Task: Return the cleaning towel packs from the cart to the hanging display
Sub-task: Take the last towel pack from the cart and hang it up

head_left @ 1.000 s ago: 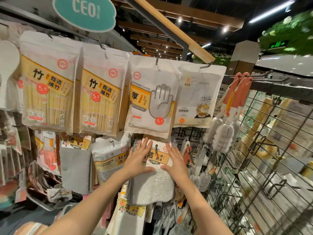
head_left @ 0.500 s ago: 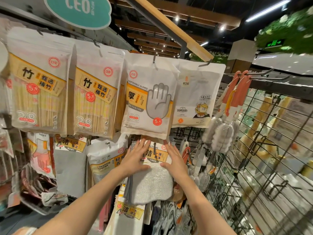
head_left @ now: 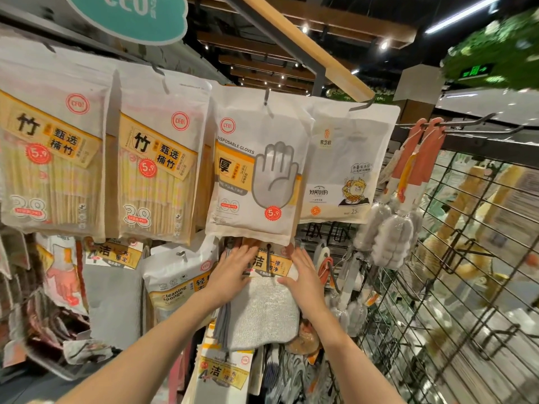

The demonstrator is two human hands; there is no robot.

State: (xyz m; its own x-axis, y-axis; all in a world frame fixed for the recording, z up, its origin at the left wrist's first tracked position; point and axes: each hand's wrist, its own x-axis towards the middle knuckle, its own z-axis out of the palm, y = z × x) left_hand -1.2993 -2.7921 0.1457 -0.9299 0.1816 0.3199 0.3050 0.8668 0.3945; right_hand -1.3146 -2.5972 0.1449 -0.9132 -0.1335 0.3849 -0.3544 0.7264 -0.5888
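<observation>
A cleaning towel pack [head_left: 262,313], grey-white cloth under a yellow header card, hangs on a hook of the hanging display [head_left: 332,231] below the disposable gloves bag [head_left: 256,176]. My left hand [head_left: 233,275] lies flat on its left side, fingers spread over the card's upper left. My right hand [head_left: 303,275] presses flat on the right side of the card. Both hands touch the pack with fingers extended, not wrapped around it. More towel packs [head_left: 113,287] hang at the left, and another towel pack [head_left: 224,371] hangs lower down. The cart is out of view.
Two bamboo chopstick bags [head_left: 157,176] hang at upper left, a cleaning sponge bag [head_left: 178,281] beside my left hand. Bottle brushes [head_left: 390,228] with orange handles hang at the right on a wire grid [head_left: 466,287]. A wooden beam [head_left: 309,48] runs overhead.
The view has shifted a little; both hands stay flat on the hanging towel pack, sliding slightly up toward its header card.
</observation>
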